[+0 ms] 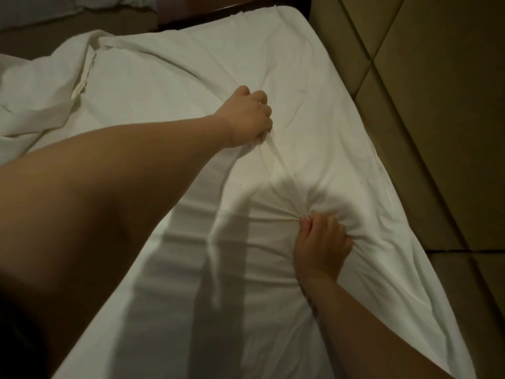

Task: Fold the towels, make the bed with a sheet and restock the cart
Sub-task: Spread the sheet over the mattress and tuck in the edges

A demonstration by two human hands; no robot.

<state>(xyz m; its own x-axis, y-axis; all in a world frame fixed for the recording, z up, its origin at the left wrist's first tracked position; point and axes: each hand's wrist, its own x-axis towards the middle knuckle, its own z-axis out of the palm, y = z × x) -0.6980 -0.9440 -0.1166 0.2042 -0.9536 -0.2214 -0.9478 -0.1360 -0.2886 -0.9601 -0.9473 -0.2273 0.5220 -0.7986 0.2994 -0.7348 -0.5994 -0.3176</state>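
Observation:
A white sheet (314,91) covers the bed and runs up to the padded headboard on the right. My left hand (250,116) reaches far across the bed and grips a bunched fold of the sheet, with creases radiating from its fingers. Nearer to me, my right hand (322,242) clutches a gathered handful of the same sheet, and wrinkles fan out from that fist. A raised ridge of cloth runs between the two hands. At the left the sheet lies rumpled in loose folds (41,86).
A tan padded headboard (423,91) with diagonal seams borders the bed on the right. Beyond the bed's far edge is a dark wooden strip (218,12) and carpeted floor with pale cloth (54,9) at the top left.

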